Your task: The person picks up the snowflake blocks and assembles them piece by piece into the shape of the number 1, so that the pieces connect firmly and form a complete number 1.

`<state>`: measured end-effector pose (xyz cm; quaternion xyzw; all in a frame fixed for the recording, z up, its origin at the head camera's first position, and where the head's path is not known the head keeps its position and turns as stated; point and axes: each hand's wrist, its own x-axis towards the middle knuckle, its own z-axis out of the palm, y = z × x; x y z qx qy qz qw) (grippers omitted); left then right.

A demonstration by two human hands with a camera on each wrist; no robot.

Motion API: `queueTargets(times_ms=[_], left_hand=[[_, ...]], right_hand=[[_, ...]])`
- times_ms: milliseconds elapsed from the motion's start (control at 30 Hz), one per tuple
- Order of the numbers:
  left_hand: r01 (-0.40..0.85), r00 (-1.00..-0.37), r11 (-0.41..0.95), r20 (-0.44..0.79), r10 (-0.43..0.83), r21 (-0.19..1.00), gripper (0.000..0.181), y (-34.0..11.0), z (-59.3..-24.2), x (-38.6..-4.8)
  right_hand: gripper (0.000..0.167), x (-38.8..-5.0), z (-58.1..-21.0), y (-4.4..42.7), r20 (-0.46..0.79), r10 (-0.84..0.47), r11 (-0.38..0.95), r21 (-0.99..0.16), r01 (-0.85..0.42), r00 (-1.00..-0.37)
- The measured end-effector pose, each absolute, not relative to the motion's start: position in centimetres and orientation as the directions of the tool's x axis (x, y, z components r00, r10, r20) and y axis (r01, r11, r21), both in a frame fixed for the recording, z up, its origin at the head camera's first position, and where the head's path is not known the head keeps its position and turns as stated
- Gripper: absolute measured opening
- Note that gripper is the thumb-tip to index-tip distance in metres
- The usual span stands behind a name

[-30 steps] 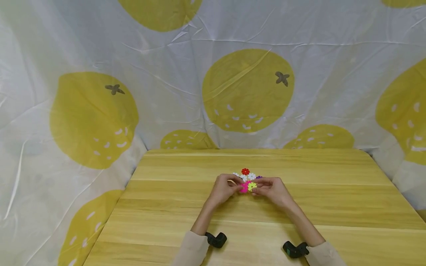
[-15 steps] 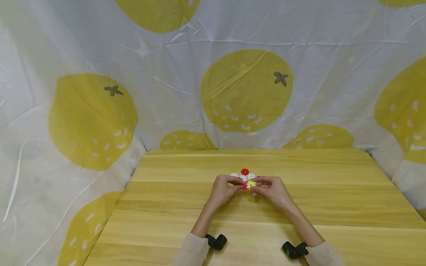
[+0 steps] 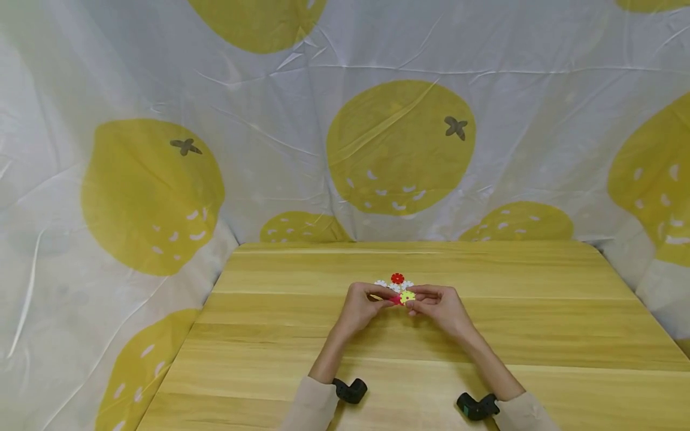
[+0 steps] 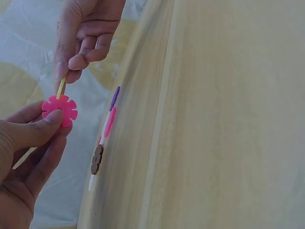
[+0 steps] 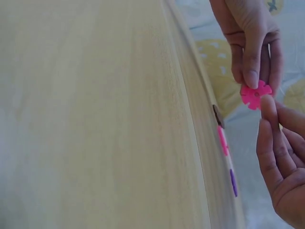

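In the left wrist view, a pink notched disc (image 4: 66,109) is pinched between thumb and fingers of the left hand (image 4: 28,152). The right hand (image 4: 88,38) pinches a yellow disc (image 4: 61,88), seen edge-on, its lower edge meeting the pink one. From the head view, the left hand (image 3: 365,306) and right hand (image 3: 443,310) face each other above the table, the yellow disc (image 3: 407,297) showing its flat side in front of part of the pink one (image 3: 396,300). The right wrist view has the pink disc (image 5: 256,95) between both hands' fingertips; the yellow disc is mostly hidden there.
Beyond the hands, a red disc (image 3: 397,278) and several white discs (image 3: 380,283) lie on the wooden table (image 3: 269,311). Brown (image 4: 97,160) and purple (image 4: 115,98) pieces show in the left wrist view. A lemon-patterned cloth (image 3: 269,149) hangs behind the table.
Between the fingertips, the yellow and pink discs have risen slightly in the head view and tilted. Both hands keep their hold and have barely moved.
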<state>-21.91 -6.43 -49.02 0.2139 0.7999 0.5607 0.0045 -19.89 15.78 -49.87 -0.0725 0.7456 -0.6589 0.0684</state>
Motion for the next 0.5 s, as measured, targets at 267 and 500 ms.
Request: queueTargets(times_ms=[267,500], left_hand=[[0.306,-0.910,0.140,0.246,0.334,0.942,0.009,-6.59,-49.47,-22.28],[0.317,-0.911,0.140,0.260,0.321,0.938,0.010,-6.55,-49.44,-22.29]], right_hand=[[0.038,-19.79,-50.01,15.83,0.042,-0.250,0.080,-0.995,-0.064,-0.967],[0.039,-19.72,-50.03,15.64,0.055,-0.231,0.013,-0.998,-0.060,-0.971]])
